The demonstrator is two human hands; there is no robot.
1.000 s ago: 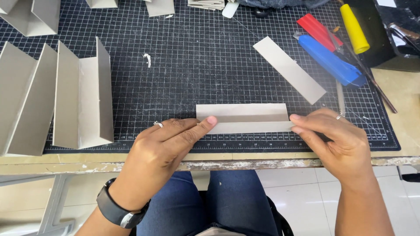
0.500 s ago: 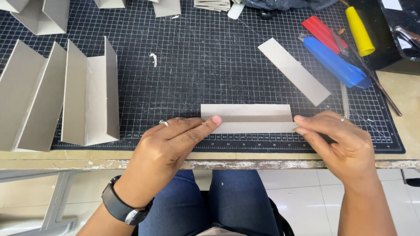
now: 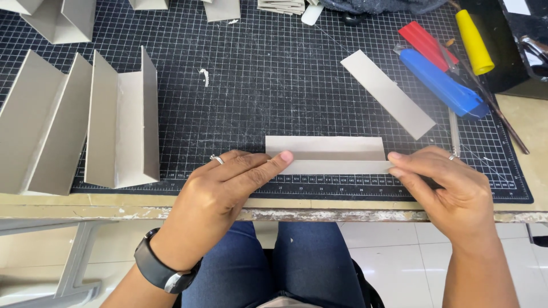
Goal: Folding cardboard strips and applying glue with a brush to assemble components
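Pressing along a fold was the work in hand. In the head view my left hand [image 3: 228, 182] lay flat at the left end of a grey cardboard strip [image 3: 328, 149], its fingers straight and together, the tip of one finger resting on the strip's corner. My right hand [image 3: 451, 185] was at the right end, fingers drawn together and pinching the near edge of the strip. The strip lay on the black cutting mat [image 3: 274, 85] close to the near edge of the table, with a lengthwise crease running across it, the near flap looking paler than the far one.

I judged the fold begun but not finished: the crease was there, yet both hands were on it. To my left stood folded cardboard pieces [image 3: 123, 122], already bent into channels with upright walls, so several seemed done. A flat, unfolded strip [image 3: 388, 92] lay aslant farther up the mat, well apart from my hands, apparently untouched. Beside it rested a blue cutter [image 3: 439, 82], a red tool [image 3: 425, 44] and a yellow-handled tool [image 3: 474, 40].

Against the earlier pictures little differed: the strip sat in the same place and my hands kept the same ends. Only the view had shifted slightly, and my left fingertip seemed a touch farther onto the strip.
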